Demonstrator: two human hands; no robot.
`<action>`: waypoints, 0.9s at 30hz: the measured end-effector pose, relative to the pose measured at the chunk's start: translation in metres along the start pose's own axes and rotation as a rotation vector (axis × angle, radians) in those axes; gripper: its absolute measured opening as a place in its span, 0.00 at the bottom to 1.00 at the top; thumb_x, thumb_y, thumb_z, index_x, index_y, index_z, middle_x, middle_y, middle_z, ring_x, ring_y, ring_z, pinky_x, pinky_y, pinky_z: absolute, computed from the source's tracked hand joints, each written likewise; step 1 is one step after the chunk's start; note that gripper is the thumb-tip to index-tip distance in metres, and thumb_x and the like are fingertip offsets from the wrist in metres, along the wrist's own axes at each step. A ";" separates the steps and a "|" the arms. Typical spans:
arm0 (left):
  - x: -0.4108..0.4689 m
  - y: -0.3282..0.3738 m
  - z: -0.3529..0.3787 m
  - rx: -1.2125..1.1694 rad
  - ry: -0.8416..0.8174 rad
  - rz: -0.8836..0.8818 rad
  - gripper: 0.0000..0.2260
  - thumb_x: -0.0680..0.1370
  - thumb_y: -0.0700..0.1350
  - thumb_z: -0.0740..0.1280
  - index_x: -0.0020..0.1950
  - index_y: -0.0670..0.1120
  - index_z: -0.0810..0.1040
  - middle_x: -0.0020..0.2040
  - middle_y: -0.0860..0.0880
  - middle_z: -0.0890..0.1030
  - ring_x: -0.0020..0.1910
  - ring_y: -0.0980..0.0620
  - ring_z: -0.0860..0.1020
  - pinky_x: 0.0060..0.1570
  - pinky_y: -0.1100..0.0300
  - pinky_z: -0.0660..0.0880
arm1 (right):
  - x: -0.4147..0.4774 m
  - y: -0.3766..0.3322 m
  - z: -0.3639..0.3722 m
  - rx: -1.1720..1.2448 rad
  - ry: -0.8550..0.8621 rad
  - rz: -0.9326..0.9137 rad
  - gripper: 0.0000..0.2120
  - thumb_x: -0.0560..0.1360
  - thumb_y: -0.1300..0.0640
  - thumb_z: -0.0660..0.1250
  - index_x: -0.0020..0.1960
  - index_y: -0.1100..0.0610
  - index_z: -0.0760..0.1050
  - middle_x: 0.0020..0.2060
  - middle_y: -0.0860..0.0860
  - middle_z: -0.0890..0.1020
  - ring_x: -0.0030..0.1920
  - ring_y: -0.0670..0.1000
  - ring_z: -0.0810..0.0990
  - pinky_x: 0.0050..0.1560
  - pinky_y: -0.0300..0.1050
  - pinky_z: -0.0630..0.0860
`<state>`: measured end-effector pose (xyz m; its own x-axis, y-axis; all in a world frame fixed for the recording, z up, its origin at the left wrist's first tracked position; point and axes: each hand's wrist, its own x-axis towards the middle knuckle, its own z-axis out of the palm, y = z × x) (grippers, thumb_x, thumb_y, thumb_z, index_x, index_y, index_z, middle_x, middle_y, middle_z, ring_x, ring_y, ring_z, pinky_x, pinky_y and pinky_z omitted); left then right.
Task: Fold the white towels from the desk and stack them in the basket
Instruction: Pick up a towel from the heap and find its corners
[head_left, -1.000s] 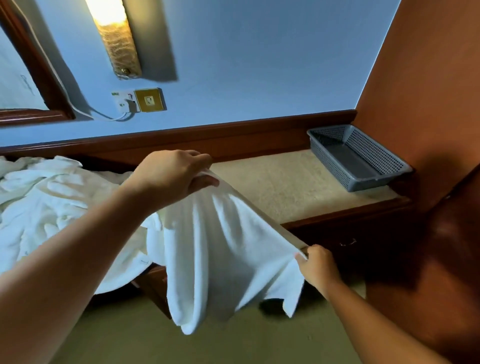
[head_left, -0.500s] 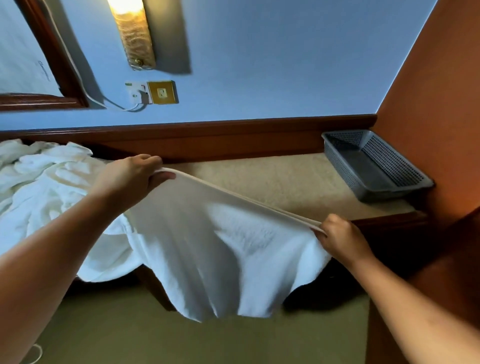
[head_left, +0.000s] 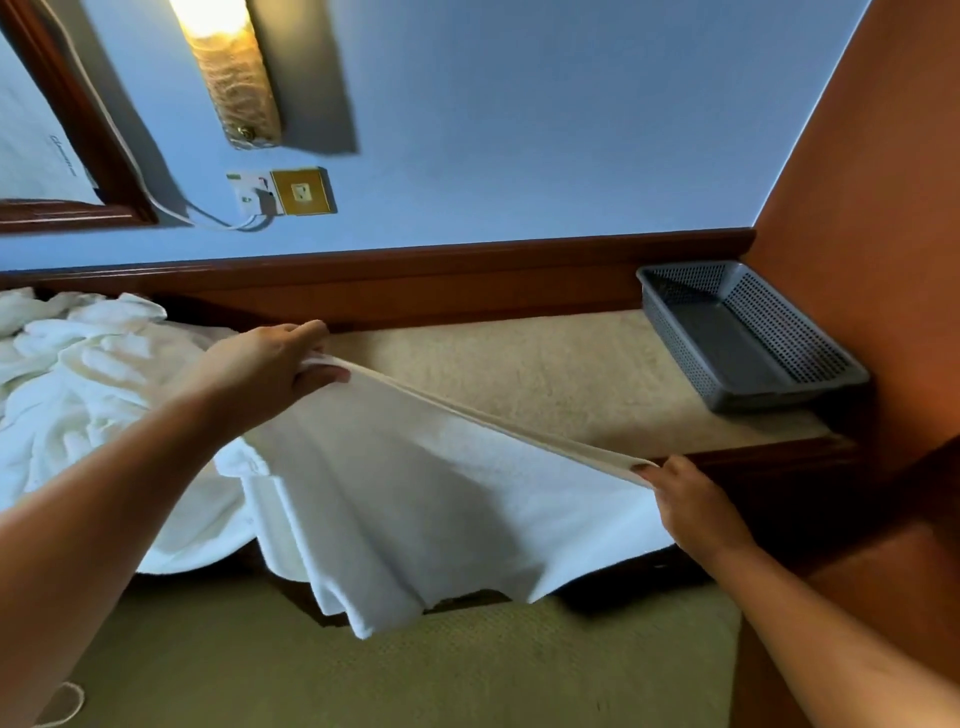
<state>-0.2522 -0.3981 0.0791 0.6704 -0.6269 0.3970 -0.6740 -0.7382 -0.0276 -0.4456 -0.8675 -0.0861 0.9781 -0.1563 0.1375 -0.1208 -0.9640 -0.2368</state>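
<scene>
Beige worktop (head_left: 545, 364) under a blue wall, white towel (head_left: 415, 509) stretched taut above it, left hand (head_left: 270, 364) pinching the far corner, right hand (head_left: 685, 499) gripping the near one (arms spread wide), cloth sagging over the front edge, grey basket (head_left: 748, 338) at right, towel heap (head_left: 78, 374) left.

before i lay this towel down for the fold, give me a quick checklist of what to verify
1. Left hand grips the towel at one end of its top edge: ok.
2. Right hand pinches the other end: ok.
3. Top edge stretched straight between the hands: ok.
4. Bare desk surface shows between the towel pile and the basket: ok.
5. Basket holds nothing: ok.
6. Hanging lower corners matched: cannot tell.
</scene>
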 end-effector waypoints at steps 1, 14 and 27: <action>-0.001 0.000 0.003 0.022 0.001 0.006 0.17 0.75 0.62 0.67 0.50 0.49 0.73 0.41 0.48 0.81 0.34 0.42 0.79 0.28 0.57 0.72 | 0.001 0.005 -0.002 -0.014 -0.019 -0.009 0.18 0.72 0.69 0.71 0.59 0.55 0.82 0.40 0.53 0.74 0.32 0.56 0.75 0.29 0.49 0.76; -0.051 -0.011 0.061 0.002 -0.072 -0.100 0.10 0.69 0.38 0.80 0.41 0.43 0.79 0.34 0.43 0.76 0.27 0.39 0.77 0.26 0.51 0.76 | 0.068 0.047 -0.068 -0.298 -0.085 0.108 0.18 0.78 0.46 0.69 0.52 0.62 0.83 0.48 0.60 0.79 0.48 0.63 0.81 0.45 0.49 0.74; 0.002 -0.074 0.110 0.099 -0.219 -0.606 0.08 0.75 0.42 0.75 0.42 0.37 0.83 0.40 0.35 0.81 0.42 0.34 0.80 0.43 0.48 0.75 | 0.230 0.063 -0.077 -0.240 -0.036 0.169 0.19 0.77 0.52 0.71 0.49 0.71 0.81 0.47 0.68 0.80 0.48 0.66 0.79 0.44 0.50 0.73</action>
<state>-0.1669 -0.3726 -0.0188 0.9774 -0.1212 0.1732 -0.1323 -0.9897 0.0543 -0.2417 -0.9804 0.0052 0.9457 -0.3150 0.0806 -0.3145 -0.9491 -0.0184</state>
